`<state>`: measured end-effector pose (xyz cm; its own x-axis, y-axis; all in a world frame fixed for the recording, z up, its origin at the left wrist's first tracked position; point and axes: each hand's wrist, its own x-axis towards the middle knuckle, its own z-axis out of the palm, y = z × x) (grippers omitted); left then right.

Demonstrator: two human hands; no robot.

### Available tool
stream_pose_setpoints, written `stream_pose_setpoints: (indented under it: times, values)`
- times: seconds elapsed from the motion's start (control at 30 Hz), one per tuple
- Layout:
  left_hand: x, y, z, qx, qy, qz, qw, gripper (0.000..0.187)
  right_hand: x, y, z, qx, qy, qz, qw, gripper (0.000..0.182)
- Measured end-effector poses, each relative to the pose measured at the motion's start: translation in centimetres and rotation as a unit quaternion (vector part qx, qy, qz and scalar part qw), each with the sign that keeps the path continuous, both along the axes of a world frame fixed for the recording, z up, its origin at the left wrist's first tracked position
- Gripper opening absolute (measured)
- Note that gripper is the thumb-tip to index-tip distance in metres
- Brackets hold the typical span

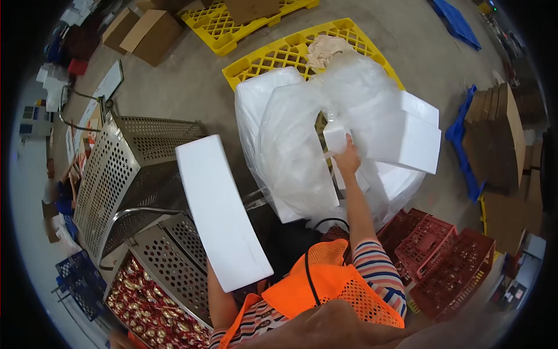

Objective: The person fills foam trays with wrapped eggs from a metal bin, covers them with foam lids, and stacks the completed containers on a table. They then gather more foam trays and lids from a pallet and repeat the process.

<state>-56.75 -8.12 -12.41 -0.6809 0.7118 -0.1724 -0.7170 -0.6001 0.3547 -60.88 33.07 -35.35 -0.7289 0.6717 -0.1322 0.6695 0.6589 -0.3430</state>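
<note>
My right hand (347, 158) reaches forward, its fingers closed on the edge of a small white foam-like block (335, 141). Around it, clear plastic bags (296, 134) hold larger white blocks, with more white slabs (407, 136) leaning out on the right. A long white foam-like slab (224, 212) slants in front of my left forearm (221, 305). That slab hides my left hand, so its fingers do not show.
Left of me are a perforated metal bin (116, 168) and another perforated bin (174, 253) with red-and-gold wrapped pieces (154, 305). Red plastic crates (450, 270) stand at right. A yellow pallet (261, 63) lies beyond the bags. Cardboard (494, 134) is stacked far right.
</note>
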Motion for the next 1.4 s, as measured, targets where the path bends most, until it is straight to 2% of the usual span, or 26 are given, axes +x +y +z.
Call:
stream_pose_setpoints:
  times: [0.17,0.27,0.4,0.47,0.5,0.57,0.63,0.77,0.87,0.97,1.07,1.13,1.17,1.23,1.33,1.37,1.4]
  values:
    - [1.8,-2.1,0.8,-0.043,0.001,0.080,0.996,0.062,3.6,1.7,2.5,0.056,-0.034,0.089,0.994,0.100]
    - [3.3,-3.6,1.8,-0.074,0.004,0.127,0.989,0.061,3.9,0.2,3.5,0.046,-0.061,0.100,0.992,0.071]
    - [5.6,-6.3,2.5,-0.160,0.002,0.210,0.965,0.060,4.4,1.0,-4.0,0.077,-0.026,0.106,0.991,0.029]
    - [7.2,-7.9,2.2,-0.270,-0.010,0.242,0.932,0.059,4.7,1.5,-6.5,0.079,-0.004,0.079,0.994,0.014]
    - [8.1,-9.0,2.1,-0.339,-0.004,0.259,0.904,0.058,5.1,1.5,-6.9,0.071,0.014,0.069,0.995,0.013]
    - [10.4,-11.7,2.7,-0.431,-0.024,0.323,0.842,0.058,5.0,1.5,-7.4,0.055,0.057,0.050,0.996,0.011]
    - [12.7,-14.9,2.8,-0.509,-0.054,0.366,0.777,0.057,4.9,1.5,-6.6,0.024,0.042,0.040,0.998,0.011]
    - [18.2,-22.6,3.8,-0.681,-0.110,0.397,0.606,0.056,5.3,2.9,-8.7,-0.074,0.093,-0.044,0.992,0.012]
    - [22.1,-28.6,5.0,-0.793,-0.147,0.367,0.463,0.054,6.4,3.9,-8.4,-0.323,0.248,-0.091,0.909,0.013]
    - [24.9,-33.7,6.7,-0.888,-0.181,0.299,0.300,0.053,6.3,3.0,-5.4,-0.430,0.327,-0.079,0.838,0.015]
    - [24.6,-36.6,10.0,-0.944,-0.132,0.272,0.128,0.052,6.6,2.3,-4.1,-0.489,0.346,-0.067,0.798,0.020]
    - [20.7,-35.3,14.2,-0.942,0.008,0.328,0.070,0.052,7.4,2.0,-4.0,-0.463,0.298,-0.008,0.835,0.027]
    - [18.0,-33.6,16.7,-0.927,0.097,0.357,0.066,0.051,7.5,1.9,-3.9,-0.450,0.272,0.025,0.850,0.030]
    - [11.0,-28.0,21.2,-0.884,0.248,0.375,0.126,0.051,8.0,1.1,-2.8,-0.435,0.256,0.035,0.862,0.032]
    - [0.1,-14.6,23.4,-0.787,0.414,0.301,0.343,0.049,8.8,0.1,-0.9,-0.442,0.259,0.058,0.857,0.033]
    - [-2.0,-8.6,22.4,-0.715,0.363,0.289,0.523,0.049,8.9,0.0,-0.4,-0.447,0.269,0.064,0.851,0.034]
    - [-4.0,-3.4,21.5,-0.683,0.388,0.221,0.578,0.047,9.0,-0.1,0.0,-0.438,0.255,0.069,0.860,0.035]
